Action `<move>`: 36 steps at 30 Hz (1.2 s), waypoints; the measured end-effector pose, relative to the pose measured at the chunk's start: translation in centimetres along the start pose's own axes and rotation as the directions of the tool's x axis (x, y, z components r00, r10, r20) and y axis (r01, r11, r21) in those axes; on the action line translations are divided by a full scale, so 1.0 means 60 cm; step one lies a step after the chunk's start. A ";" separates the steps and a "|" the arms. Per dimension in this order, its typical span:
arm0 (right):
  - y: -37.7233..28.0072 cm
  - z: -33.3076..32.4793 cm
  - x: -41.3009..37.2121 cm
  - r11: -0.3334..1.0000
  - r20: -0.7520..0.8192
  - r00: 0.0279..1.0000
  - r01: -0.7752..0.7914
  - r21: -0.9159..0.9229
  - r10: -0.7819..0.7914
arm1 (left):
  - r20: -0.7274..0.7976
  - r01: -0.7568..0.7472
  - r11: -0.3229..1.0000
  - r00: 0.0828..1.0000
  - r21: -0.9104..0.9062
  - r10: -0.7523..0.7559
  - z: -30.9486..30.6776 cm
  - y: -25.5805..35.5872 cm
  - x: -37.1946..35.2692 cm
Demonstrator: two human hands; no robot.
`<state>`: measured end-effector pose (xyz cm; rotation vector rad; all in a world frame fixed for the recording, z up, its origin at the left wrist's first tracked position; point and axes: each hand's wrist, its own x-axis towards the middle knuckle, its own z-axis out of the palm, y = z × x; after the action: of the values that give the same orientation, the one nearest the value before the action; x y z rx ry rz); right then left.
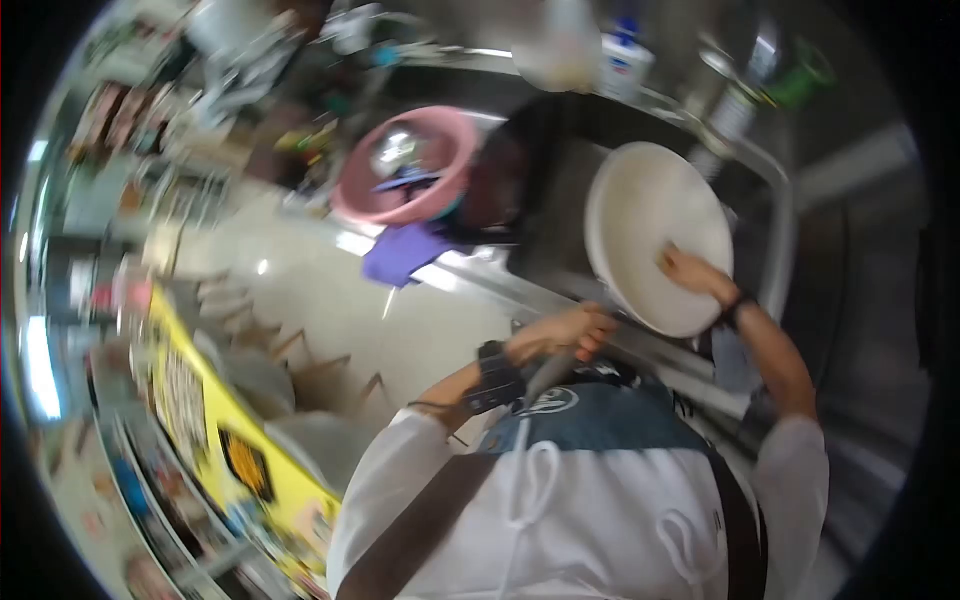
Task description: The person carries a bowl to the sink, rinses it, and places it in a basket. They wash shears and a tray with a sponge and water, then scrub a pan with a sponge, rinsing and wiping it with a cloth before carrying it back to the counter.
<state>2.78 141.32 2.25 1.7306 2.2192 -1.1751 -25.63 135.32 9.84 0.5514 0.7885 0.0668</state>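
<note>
The large white round bowl [640, 210] is covering much of the steel sink [560, 225] behind it. The left hand [560, 335] is curling by the bowl's lower rim, and motion blur is hiding its grip. The right hand [690, 272] is concealing whatever is lying beneath its palm. The white plastic bottle [625, 65] is showing a label too smeared to read, and the contents of the pink round basin [405, 165] are blurring together.
</note>
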 end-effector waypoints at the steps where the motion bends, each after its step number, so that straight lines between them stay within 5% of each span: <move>1: 0.004 0.003 0.031 0.984 -0.011 0.993 -0.112 0.141 0.115 | -0.013 0.012 1.000 1.000 -0.014 -0.012 0.007 0.005 -0.004; 2: -0.022 0.003 0.028 0.980 -0.218 0.969 0.147 0.135 -0.116 | -0.008 0.014 1.000 1.000 0.002 -0.014 0.008 0.008 -0.004; 4: -0.035 0.048 0.049 0.881 -0.301 0.829 0.459 -0.116 -0.471 | -0.003 -0.011 1.000 1.000 0.007 0.011 0.002 0.010 0.006; 6: -0.080 0.036 -0.002 0.948 0.037 0.948 0.317 -0.036 -0.316 | 0.007 -0.042 0.999 0.999 -0.008 0.042 -0.015 0.006 0.014; 8: -0.087 0.006 -0.046 0.979 0.274 0.947 0.192 -0.066 -0.167 | -0.006 -0.009 0.997 1.000 -0.075 0.009 -0.003 0.012 0.010; 11: -0.015 0.004 -0.013 0.955 0.157 0.949 -0.252 -0.153 0.275 | 0.004 0.030 0.996 1.000 -0.088 -0.030 -0.002 0.000 0.005; 13: 0.106 0.053 0.088 0.968 -0.174 0.953 -0.240 0.075 0.250 | 0.024 0.039 0.998 0.999 -0.044 -0.038 -0.004 0.001 0.006; 15: 0.061 0.045 0.128 0.909 -0.614 0.696 -0.406 0.092 0.373 | 0.054 0.053 0.999 0.997 0.010 -0.054 -0.001 -0.001 0.006; 19: -0.041 -0.005 0.161 0.816 -0.365 0.849 -0.124 0.565 0.382 | 0.121 0.114 0.993 0.987 -0.025 -0.110 0.000 -0.004 0.017; 22: -0.099 -0.004 0.137 0.431 -0.120 0.993 0.114 0.895 -0.013 | 0.067 0.115 0.993 0.991 0.015 -0.116 -0.001 0.003 0.019; 25: -0.130 0.005 0.082 0.369 0.137 0.945 -0.018 0.929 -0.298 | -0.007 0.094 0.994 0.996 0.058 -0.094 -0.005 0.013 0.018; 28: -0.113 0.008 0.016 0.657 0.369 0.893 -0.119 0.745 -0.257 | -0.050 0.067 0.997 0.997 0.030 -0.066 -0.003 0.023 0.009; 31: -0.103 -0.002 -0.031 0.927 0.407 0.877 0.101 0.361 -0.254 | -0.048 0.045 0.999 0.998 -0.005 -0.045 0.000 0.027 0.005; 35: -0.127 0.036 0.030 0.818 -0.121 0.899 0.433 0.378 -0.420 | -0.010 0.057 0.998 0.998 -0.002 -0.057 0.007 0.018 0.006; 36: -0.138 0.030 0.055 0.832 -0.222 0.912 0.407 0.377 -0.346 | 0.000 0.059 0.997 0.998 0.041 -0.060 0.007 0.017 0.007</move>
<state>-6.14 142.29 3.52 1.5805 2.6404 -1.7791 -24.86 136.11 10.31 0.5667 0.8056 -0.0048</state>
